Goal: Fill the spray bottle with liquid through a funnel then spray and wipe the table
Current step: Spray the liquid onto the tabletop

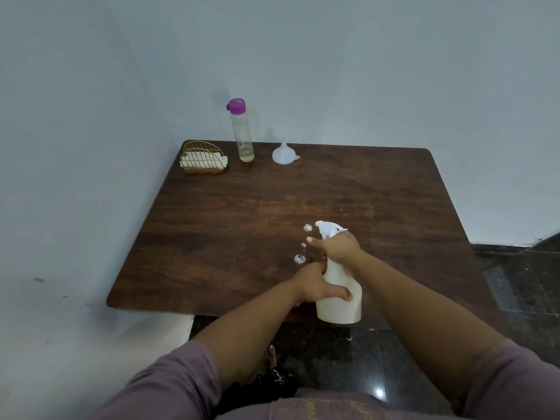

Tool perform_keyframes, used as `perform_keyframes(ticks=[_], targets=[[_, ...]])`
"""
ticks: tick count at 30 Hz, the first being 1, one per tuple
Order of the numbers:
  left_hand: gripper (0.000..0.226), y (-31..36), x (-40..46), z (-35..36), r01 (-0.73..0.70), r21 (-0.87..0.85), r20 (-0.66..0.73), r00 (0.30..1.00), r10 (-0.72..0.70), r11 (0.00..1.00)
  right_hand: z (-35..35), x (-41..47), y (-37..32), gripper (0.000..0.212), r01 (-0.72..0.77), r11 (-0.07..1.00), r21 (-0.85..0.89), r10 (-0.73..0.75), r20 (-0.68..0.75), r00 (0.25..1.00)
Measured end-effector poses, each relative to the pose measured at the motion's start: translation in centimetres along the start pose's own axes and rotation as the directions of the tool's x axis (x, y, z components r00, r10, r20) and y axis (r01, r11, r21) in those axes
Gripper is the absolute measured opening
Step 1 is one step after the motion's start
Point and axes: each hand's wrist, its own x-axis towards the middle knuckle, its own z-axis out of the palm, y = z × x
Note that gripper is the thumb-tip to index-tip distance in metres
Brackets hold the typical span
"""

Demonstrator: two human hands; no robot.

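Observation:
A white spray bottle (341,307) is held tilted above the near edge of the dark wooden table (230,225). My left hand (318,284) grips its body from the left, thumb across the front. My right hand (338,247) grips the neck below the white spray head, its forefinger stretched out to the left. Three small patches of white foam (300,258) lie on the table just left of the nozzle. A white funnel (283,153) stands upside down at the back. A tall clear bottle with a purple cap (241,131), holding a little yellowish liquid, stands beside it.
A gold wire holder with white cloths or napkins (204,159) sits at the table's back left corner. Pale walls close in behind and to the left. Dark glossy floor (521,292) shows to the right and under the near edge.

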Motion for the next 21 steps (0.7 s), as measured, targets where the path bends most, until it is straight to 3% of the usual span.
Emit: perform_keyframes(ticks=[5,7,10,15,17,19,21], targets=[[0.077,0.1,0.1,-0.7,0.024,0.181,-0.052,0.999,-0.014,0.983,0.3,-0.1,0.4,0.067,-0.003,0.96,0.281,-0.026,0.098,0.995],[0.072,0.7,0.0,-0.8,0.007,0.379,-0.099,0.995,0.033,0.925,0.3,-0.1,0.5,0.061,0.035,0.909,0.416,-0.085,0.102,0.991],[0.073,1.6,-0.1,-0.8,0.002,0.593,-0.175,0.976,0.127,0.805,0.5,-0.1,0.4,0.043,-0.008,0.84,0.543,0.005,0.007,1.0],[0.081,1.8,-0.3,-0.5,0.107,0.625,-0.246,0.967,0.065,0.773,1.1,0.3,-0.3,0.042,-0.096,0.832,0.546,0.042,0.111,0.993],[0.094,1.6,-0.1,-0.7,0.148,0.494,-0.195,0.979,-0.057,0.857,1.1,0.4,-0.8,0.041,-0.19,0.806,0.561,0.117,0.163,0.98],[0.109,1.1,-0.5,-1.6,0.193,0.107,-0.079,0.98,-0.185,0.975,0.7,0.5,-0.9,0.039,-0.284,0.733,0.618,0.189,0.216,0.958],[0.102,-0.3,-1.1,-2.7,0.237,-0.273,0.062,0.971,-0.229,0.932,0.1,0.8,-0.7,0.037,-0.335,0.679,0.654,0.213,0.26,0.942]])
